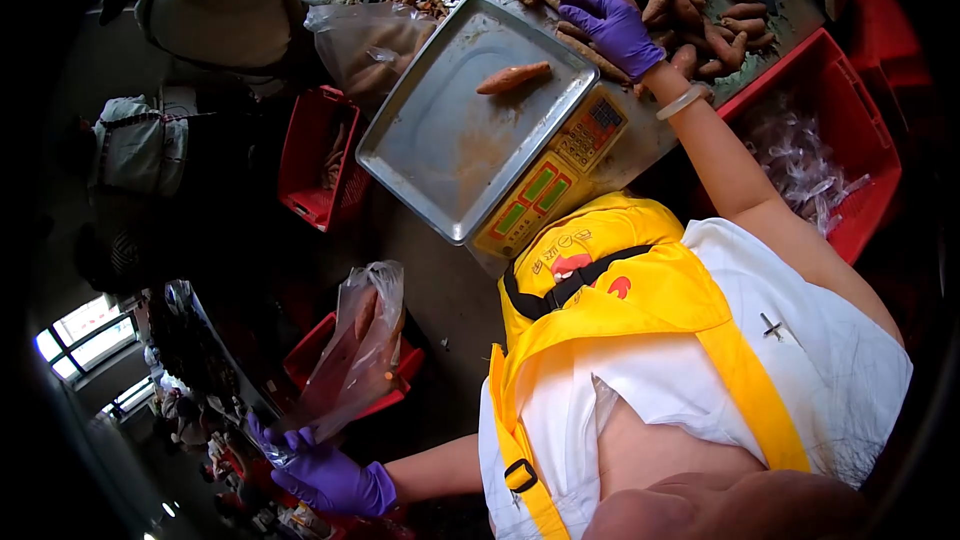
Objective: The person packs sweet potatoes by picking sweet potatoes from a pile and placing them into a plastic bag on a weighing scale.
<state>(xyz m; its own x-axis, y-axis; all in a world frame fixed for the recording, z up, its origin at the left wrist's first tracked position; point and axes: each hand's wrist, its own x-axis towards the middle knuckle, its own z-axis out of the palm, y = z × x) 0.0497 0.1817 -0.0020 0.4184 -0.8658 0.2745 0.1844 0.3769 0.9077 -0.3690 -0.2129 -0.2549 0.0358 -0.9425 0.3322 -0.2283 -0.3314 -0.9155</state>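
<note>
My left hand (330,480), in a purple glove, is closed on the edge of a clear plastic bag (350,360) at the lower left, with some sweet potatoes inside it. At the upper right my right hand (612,32), also gloved in purple, reaches over a heap of sweet potatoes (690,0), its fingers apart and nothing visibly gripped. Between the hands, a single sweet potato (514,78) lies on the metal tray of a scale (430,140). Green displays show on the scale's yellow panel (530,202).
Red crates stand left of the scale (290,165), under the held bag (405,370), and at the right (860,140), the last with crumpled clear bags. Another filled bag (365,45) sits beside the scale. A person in a light top (225,5) is at the upper left.
</note>
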